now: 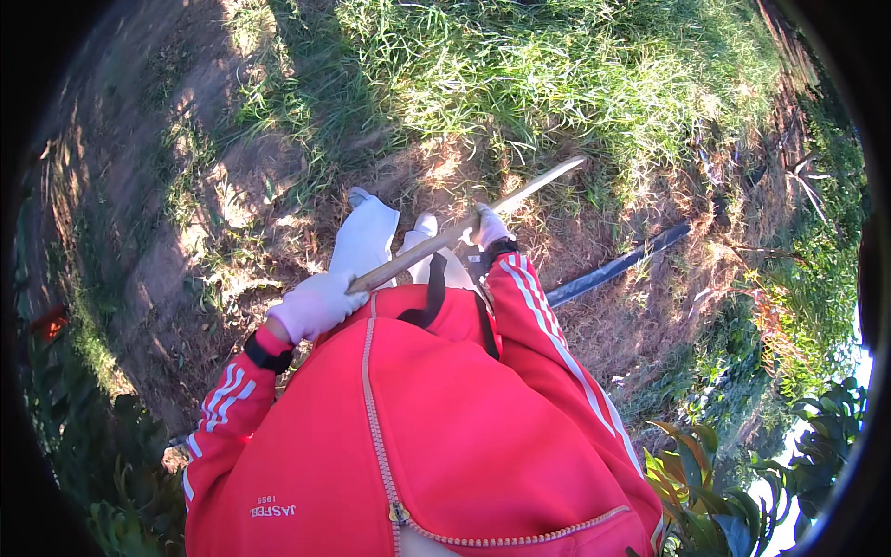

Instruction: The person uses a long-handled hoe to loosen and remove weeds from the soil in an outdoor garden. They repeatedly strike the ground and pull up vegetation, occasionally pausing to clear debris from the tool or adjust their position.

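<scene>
Both of my hands wear white gloves and grip a long, pale wooden pole (431,245) slanting across in front of my legs. My left hand (319,305) is closed around its lower left end, near my waist. Farther along, my right hand (490,227) holds the pole, which runs on past it toward the upper right, above the grass and soil. Whether anything is fixed to the pole's far end cannot be told. A black band sits at each wrist, over the red sleeves. A black strap (435,285) hangs at my waist.
A dark pipe or hose (619,263) lies on the dry ground to the right. Green grass (543,76) grows ahead, with shaded bare soil (202,104) to the left. Leafy branches (710,487) stand at the lower right, and dry twigs (807,174) at the far right.
</scene>
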The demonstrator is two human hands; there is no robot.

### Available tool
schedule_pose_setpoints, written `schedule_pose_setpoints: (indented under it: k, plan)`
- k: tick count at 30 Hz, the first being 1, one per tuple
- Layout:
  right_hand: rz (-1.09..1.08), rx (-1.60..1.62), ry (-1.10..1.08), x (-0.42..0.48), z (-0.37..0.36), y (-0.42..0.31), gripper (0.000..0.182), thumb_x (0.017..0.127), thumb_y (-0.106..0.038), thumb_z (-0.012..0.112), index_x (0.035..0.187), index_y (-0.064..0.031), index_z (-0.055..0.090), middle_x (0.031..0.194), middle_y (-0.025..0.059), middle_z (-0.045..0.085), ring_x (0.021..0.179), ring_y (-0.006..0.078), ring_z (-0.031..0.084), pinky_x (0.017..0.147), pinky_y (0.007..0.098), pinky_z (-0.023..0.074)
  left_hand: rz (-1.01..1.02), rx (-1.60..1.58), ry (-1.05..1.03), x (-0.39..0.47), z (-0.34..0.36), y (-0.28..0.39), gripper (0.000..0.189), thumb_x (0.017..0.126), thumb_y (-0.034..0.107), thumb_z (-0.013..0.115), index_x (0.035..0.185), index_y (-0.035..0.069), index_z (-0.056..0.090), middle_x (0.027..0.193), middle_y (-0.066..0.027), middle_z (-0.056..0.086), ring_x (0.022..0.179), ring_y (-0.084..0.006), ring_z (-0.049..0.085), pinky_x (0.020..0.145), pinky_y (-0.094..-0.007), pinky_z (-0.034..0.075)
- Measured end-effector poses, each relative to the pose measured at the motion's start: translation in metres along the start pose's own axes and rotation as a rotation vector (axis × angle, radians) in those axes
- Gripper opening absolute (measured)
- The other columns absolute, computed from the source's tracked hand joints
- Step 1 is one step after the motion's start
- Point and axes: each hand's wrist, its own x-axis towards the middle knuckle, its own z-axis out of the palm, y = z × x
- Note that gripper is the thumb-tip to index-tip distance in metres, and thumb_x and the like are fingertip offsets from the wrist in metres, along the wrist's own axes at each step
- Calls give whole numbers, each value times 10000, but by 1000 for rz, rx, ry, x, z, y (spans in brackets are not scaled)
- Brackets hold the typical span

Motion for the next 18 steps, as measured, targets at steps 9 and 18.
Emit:
schedule_pose_setpoints:
  k: [9, 18]
  plan:
    - [-82, 129, -247, -66, 16, -1, 106, 819, -99, 538, 732, -74, 482, 590, 39, 490, 549, 208, 492, 586, 357, 458, -11, 130, 174, -74, -28, 17, 242, 858, 303, 535, 856, 61, 528, 654, -135, 597, 593, -318, 605, 548, -407, 478]
    - [-128, 397, -211, -59, -37, -76, 185, 834, -165, 538, 677, -109, 458, 564, 36, 494, 509, 200, 499, 562, 388, 469, 145, 188, 241, -5, 0, -11, 371, 839, 396, 543, 1027, 77, 571, 785, -162, 631, 735, -339, 623, 647, -426, 487]
